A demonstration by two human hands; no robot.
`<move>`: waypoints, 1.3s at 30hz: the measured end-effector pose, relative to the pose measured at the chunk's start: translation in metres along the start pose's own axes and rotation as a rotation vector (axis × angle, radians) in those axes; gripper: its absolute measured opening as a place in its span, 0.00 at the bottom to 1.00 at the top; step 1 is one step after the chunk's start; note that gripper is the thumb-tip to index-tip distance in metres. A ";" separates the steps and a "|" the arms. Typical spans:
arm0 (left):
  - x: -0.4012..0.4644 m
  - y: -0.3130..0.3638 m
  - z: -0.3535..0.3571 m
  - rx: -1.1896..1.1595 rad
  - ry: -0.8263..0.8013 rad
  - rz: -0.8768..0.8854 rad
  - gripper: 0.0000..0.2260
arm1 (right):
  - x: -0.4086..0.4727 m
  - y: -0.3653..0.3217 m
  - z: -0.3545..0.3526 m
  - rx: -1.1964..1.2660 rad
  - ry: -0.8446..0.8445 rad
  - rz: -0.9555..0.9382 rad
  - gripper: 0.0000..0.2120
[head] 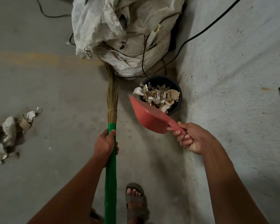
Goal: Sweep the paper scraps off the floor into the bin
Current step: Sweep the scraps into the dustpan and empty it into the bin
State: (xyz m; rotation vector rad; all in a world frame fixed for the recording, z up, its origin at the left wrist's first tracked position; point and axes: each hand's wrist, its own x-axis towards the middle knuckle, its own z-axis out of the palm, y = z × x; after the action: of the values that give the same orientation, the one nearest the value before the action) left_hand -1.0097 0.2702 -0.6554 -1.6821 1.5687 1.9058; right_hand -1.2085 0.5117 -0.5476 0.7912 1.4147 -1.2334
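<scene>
My left hand (105, 143) grips the green handle of a straw broom (112, 97), whose bristles point away from me toward a white sack. A red dustpan (146, 116) is held by its handle in my right hand (190, 138) and tilted over the rim of a black bin (178, 92). The bin stands by the wall and is heaped with torn paper scraps (160, 96). More paper scraps (8, 133) lie in a pile on the concrete floor at the far left.
A large crumpled white sack (124, 34) with black cables (200, 32) over it fills the corner behind the bin. A rough white wall (241, 78) runs along the right. My sandalled foot (134, 201) stands at the bottom centre.
</scene>
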 end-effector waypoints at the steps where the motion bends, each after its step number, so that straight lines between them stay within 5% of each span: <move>1: 0.001 0.000 -0.001 0.003 0.005 0.001 0.22 | -0.001 0.001 0.002 -0.003 0.000 0.000 0.22; 6: -0.001 -0.001 0.000 0.007 0.007 0.000 0.22 | -0.013 0.000 0.016 -0.172 0.100 -0.084 0.21; 18: 0.003 -0.005 -0.008 0.017 0.010 0.005 0.23 | -0.044 -0.037 0.054 -0.958 0.559 -0.687 0.18; 31: 0.013 -0.020 -0.028 0.003 0.029 -0.020 0.23 | -0.025 0.000 0.086 -1.293 0.685 -0.575 0.18; 39: 0.019 -0.017 -0.030 0.027 0.013 -0.009 0.23 | -0.018 -0.020 0.103 -1.306 0.728 -0.798 0.15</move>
State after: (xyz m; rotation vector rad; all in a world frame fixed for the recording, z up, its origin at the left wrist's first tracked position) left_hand -0.9862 0.2460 -0.6746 -1.6912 1.5815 1.8653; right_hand -1.1942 0.4107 -0.5163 -0.3616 2.7752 -0.2230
